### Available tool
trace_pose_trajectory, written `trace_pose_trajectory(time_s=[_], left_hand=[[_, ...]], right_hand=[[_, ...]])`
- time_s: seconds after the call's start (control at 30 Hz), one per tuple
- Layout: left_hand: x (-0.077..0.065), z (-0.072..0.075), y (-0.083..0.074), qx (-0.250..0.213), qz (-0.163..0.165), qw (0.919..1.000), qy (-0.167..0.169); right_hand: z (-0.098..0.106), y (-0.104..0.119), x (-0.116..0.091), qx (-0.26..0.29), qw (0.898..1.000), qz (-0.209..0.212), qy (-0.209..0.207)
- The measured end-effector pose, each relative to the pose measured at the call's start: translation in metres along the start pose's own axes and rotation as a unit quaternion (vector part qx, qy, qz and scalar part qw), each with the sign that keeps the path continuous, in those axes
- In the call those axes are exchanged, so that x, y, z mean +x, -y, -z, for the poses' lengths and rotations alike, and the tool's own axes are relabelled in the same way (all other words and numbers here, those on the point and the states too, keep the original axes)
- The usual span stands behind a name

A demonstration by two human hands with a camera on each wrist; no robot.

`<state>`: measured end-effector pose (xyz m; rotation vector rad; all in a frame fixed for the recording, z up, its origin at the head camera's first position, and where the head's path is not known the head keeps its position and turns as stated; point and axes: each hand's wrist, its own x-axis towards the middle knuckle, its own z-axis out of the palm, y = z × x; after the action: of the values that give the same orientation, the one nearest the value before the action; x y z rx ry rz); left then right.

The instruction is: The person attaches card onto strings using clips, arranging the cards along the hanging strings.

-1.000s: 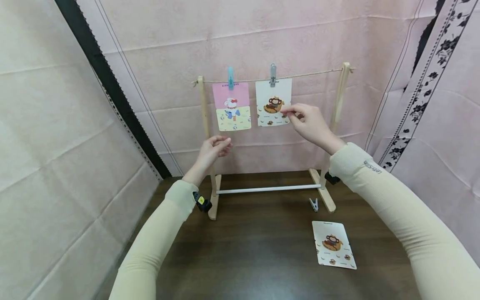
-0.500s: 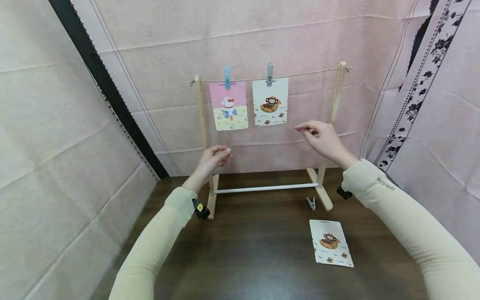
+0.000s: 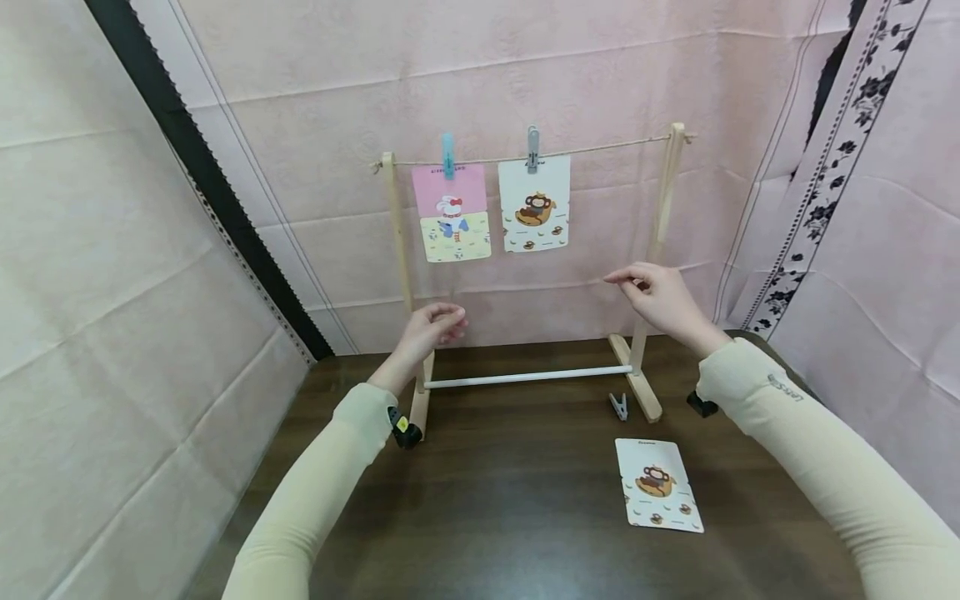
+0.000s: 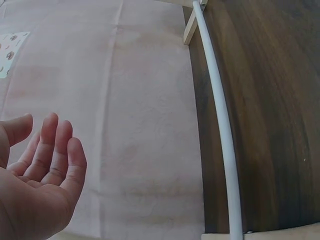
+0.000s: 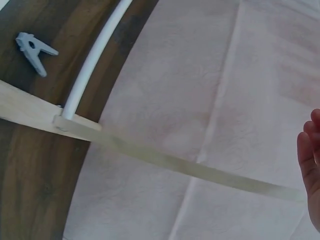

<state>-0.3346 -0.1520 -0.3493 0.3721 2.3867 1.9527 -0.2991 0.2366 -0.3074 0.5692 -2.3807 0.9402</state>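
Note:
Two cards hang from a string (image 3: 600, 150) on a wooden stand. The left one, a pink and yellow card (image 3: 452, 213), is held by a blue clothespin (image 3: 447, 157). A white monkey card (image 3: 534, 205) hangs beside it under a grey clothespin (image 3: 532, 150). My left hand (image 3: 430, 333) is raised by the left post, fingers loosely bent and holding nothing. Near the right post, below the string, my right hand (image 3: 663, 304) hovers with loosely bent fingers and nothing in them. Another monkey card (image 3: 659, 485) lies on the table, and a grey clothespin (image 5: 35, 51) lies behind it.
The stand has a left post (image 3: 397, 233), a right post (image 3: 666, 200) and a white crossbar (image 4: 220, 105) low above the dark wooden table (image 3: 495, 500). Pale pink cloth (image 3: 300, 67) covers the back, with more cloth on both sides.
My right hand has moved away from the hanging monkey card, down and to the right. The left hand has sunk slightly. The head view has shifted a little.

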Motion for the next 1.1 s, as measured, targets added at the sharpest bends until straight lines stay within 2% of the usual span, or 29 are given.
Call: trace_pose_trajectory(time_s=[0.33, 0.63, 0.97, 1.1], left_hand=[[0.002, -0.024, 0.009, -0.016, -0.003, 0.9997, 0.017], [0.005, -0.041, 0.015, -0.022, 0.010, 0.9988, 0.043], [0.005, -0.064, 0.020, -0.027, 0.010, 0.9976, 0.063], [0.007, -0.076, 0.026, -0.029, 0.006, 0.9970, 0.071]], right_hand=[[-0.002, -0.022, -0.020, -0.002, 1.000, -0.006, 0.000], [-0.003, -0.025, -0.037, -0.009, 0.999, -0.036, 0.001], [0.000, -0.040, -0.053, -0.024, 1.000, -0.021, -0.003], [0.005, -0.046, -0.062, -0.026, 0.999, -0.030, -0.009]])
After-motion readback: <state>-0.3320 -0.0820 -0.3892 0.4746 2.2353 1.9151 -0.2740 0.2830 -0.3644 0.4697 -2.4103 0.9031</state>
